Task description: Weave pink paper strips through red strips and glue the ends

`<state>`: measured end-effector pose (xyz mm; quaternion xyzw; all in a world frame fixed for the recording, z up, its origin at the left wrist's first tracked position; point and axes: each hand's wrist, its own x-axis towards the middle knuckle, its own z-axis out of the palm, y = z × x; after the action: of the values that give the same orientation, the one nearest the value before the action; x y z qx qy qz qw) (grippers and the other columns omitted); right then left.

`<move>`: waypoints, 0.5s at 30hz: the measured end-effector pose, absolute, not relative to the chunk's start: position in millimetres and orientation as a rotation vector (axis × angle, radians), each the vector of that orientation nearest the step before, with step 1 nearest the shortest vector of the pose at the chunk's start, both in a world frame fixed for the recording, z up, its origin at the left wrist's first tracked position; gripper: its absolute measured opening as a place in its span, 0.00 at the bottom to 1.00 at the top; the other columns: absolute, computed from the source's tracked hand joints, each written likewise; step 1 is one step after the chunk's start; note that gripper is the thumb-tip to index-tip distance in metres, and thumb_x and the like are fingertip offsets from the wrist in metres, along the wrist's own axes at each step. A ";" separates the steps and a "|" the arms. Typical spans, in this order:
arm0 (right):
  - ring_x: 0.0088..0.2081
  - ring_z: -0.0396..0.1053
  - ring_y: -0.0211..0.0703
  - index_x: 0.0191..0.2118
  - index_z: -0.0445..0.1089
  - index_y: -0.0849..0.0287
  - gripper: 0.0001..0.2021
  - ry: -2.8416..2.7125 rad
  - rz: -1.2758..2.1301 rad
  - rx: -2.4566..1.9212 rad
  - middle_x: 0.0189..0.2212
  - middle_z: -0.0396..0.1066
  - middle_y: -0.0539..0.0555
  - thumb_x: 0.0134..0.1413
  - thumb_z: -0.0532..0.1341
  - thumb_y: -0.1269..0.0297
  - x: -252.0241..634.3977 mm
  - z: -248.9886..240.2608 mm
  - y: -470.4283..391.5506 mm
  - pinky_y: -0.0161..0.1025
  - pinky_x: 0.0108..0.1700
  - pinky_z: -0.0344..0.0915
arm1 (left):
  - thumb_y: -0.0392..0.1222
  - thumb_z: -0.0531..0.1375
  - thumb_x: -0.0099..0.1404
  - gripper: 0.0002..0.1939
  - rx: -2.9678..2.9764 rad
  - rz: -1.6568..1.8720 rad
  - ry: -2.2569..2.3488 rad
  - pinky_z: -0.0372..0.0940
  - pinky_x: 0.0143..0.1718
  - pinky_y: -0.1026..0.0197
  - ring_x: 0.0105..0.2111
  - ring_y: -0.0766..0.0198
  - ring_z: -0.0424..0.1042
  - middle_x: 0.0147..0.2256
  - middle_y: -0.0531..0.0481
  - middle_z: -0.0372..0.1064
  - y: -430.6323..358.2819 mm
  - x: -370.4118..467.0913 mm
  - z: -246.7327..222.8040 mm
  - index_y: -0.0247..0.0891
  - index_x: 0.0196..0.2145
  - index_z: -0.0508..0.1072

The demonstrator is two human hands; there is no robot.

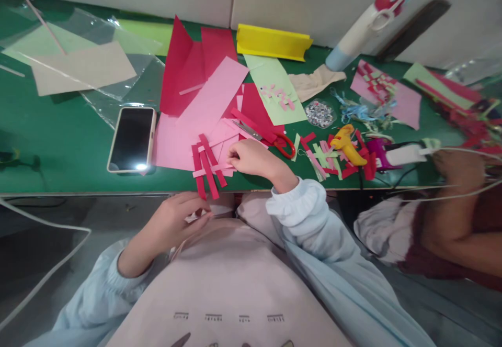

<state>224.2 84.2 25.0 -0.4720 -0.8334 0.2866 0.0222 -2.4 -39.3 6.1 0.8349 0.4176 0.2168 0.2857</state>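
Note:
Red paper strips point(210, 174) lie side by side at the table's front edge, with a pink paper strip point(202, 172) crossing them. My right hand point(254, 159) is closed at the right end of this pink strip, thumb and fingers pinched on it. The fingertips are partly hidden. Just off the table edge, below the red strips, my left hand point(176, 219) is open over my lap and holds nothing. Behind my right hand lie scissors point(251, 130) with red handles, partly covered by red paper. Pink paper sheets point(176, 145) spread under and behind the strips.
A phone point(132, 140) lies left of the paper. To the right are a yellow glue gun point(347, 144), cut strips point(327, 158) and a bead container point(319, 113). A bottle point(363, 33) leans at the back. A co-worker's arm point(457, 205) rests at the right.

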 end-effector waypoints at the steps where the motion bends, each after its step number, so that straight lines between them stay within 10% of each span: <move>1: 0.27 0.62 0.36 0.25 0.72 0.61 0.08 -2.585 0.888 -1.445 0.24 0.72 0.52 0.51 0.57 0.74 223.6 24.1 86.2 0.37 0.31 0.50 | 0.43 0.57 0.70 0.10 2.416 0.664 1.098 0.66 0.36 0.60 0.33 0.62 0.72 0.33 0.47 0.77 -35.0 3.1 7.1 0.37 0.37 0.77; 7: 0.25 0.58 0.35 0.25 0.73 0.62 0.09 -2.629 0.876 -1.379 0.21 0.70 0.51 0.52 0.57 0.73 221.5 26.4 92.1 0.37 0.30 0.48 | 0.46 0.61 0.68 0.23 2.943 0.569 1.194 0.64 0.50 0.47 0.50 0.48 0.71 0.55 0.39 0.72 -17.3 32.8 -7.1 0.32 0.57 0.70; 15: 0.24 0.57 0.35 0.23 0.72 0.62 0.10 -2.631 0.843 -1.394 0.21 0.68 0.51 0.52 0.57 0.74 217.5 32.7 102.8 0.37 0.30 0.48 | 0.41 0.60 0.69 0.16 3.020 0.629 1.153 0.65 0.53 0.47 0.50 0.52 0.73 0.51 0.42 0.76 -16.6 33.7 -14.1 0.31 0.51 0.74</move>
<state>217.5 102.8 32.7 -0.4502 -0.8501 0.2723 0.0235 33.7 -16.6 -14.1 0.9144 0.3491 0.1906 -0.0757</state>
